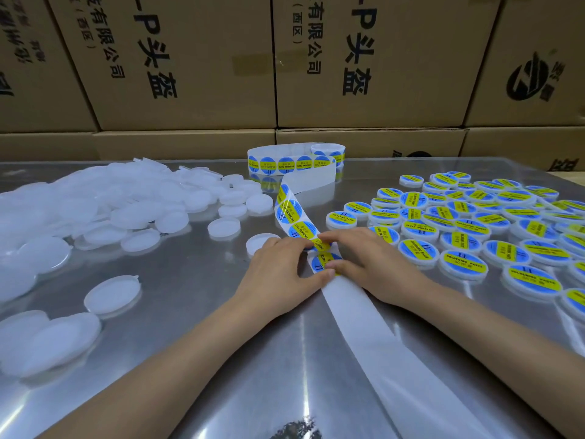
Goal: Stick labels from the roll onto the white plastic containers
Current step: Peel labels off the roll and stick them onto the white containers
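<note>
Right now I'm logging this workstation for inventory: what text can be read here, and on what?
"SOLDERING PASTE" and "II": on the labelled containers.
"有限公司", "(西区)", "-P头盔": on the cardboard boxes.
Labels on the strip and roll look the same; only partly legible.
Small Chinese print on the labels: too small to read.
A round black logo: no legible words.

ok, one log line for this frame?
phase: peeling label | left hand: holds label strip | right hand: pinches label | unlabelled containers: left | labelled containers: right
</note>
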Demonstrator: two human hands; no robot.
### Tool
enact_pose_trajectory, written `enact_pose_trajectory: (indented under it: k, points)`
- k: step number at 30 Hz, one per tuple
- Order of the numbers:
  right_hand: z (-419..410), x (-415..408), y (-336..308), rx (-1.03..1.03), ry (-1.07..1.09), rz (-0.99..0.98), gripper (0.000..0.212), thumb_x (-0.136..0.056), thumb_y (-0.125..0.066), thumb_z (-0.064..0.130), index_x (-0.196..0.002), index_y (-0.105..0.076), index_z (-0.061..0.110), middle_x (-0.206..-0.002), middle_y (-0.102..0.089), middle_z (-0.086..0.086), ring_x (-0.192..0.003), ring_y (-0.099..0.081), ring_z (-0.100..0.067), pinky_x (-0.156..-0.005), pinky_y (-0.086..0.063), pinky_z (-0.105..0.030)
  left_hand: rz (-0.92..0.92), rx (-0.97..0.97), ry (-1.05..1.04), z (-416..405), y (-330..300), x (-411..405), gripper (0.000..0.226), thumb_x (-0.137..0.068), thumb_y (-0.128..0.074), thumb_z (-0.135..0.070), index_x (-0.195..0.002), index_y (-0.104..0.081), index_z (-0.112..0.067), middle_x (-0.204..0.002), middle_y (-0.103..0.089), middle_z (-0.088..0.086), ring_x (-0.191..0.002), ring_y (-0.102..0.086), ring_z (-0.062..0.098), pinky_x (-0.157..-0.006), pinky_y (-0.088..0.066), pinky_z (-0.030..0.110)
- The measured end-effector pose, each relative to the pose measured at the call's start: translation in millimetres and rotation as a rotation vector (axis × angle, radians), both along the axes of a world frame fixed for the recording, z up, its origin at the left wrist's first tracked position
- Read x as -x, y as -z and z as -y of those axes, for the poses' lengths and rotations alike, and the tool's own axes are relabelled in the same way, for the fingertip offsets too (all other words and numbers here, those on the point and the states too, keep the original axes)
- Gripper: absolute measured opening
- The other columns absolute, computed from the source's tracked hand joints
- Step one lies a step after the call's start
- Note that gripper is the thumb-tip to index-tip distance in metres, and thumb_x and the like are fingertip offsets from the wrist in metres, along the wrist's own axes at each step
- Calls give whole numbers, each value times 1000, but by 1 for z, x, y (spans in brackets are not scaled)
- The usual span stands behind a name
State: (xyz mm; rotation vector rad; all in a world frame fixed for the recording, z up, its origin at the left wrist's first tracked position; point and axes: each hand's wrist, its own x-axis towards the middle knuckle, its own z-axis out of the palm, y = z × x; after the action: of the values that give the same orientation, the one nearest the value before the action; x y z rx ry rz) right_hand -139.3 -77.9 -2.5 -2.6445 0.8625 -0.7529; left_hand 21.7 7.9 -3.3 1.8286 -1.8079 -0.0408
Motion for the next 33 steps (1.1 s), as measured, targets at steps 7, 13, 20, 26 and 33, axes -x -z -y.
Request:
enact_pose_trajectory:
  k: [7,13,20,26,33]
  points:
    - [4,-1,2,-102,2,-29,41,-89,-59,34,-130,-53,30,-98,-61,3,-109,-46,-10,-96,-39,-30,24,-29,33,-1,0,2,52,-81,-54,-62,-122,-57,-30,-121,-57,-10,-109,-48,12,-95,-37,28]
    - [1,-1,1,-36,39,-9,36,-87,-62,38,-123,-57,31,-110,-62,8,-112,-43,-7,-95,-35,-23,-31,-26,37,-1,-4,1,43,-80,-63,-53,-111,-63,-23,-106,-60,-4,-100,-52,15,-88,-41,31]
    - [-7,-1,-4,80,91,34,26,-88,-58,41,-112,-56,33,-107,-60,9,-106,-48,-7,-81,-38,-27,-52,21,32,-4,-7,2,35,-80,-63,-51,-86,-63,-17,-80,-56,-2,-75,-50,15,-66,-41,33]
    - [-13,-1,-8,236,17,87,19,-88,-62,33,-100,-63,19,-101,-65,6,-100,-54,-16,-82,-39,-27,-14,8,54,-5,-9,1,39,-82,-60,-54,-93,-68,-18,-83,-60,-1,-79,-54,16,-73,-45,41]
    - [-21,-2,-25,-317,4,598,43,-85,-50,43,-71,-70,8,-77,-68,-5,-78,-58,-13,-74,-41,-22,126,-116,110,-8,-10,1,94,-52,-28,-90,-120,-60,-33,-128,-54,-13,-116,-45,9,-97,-32,25]
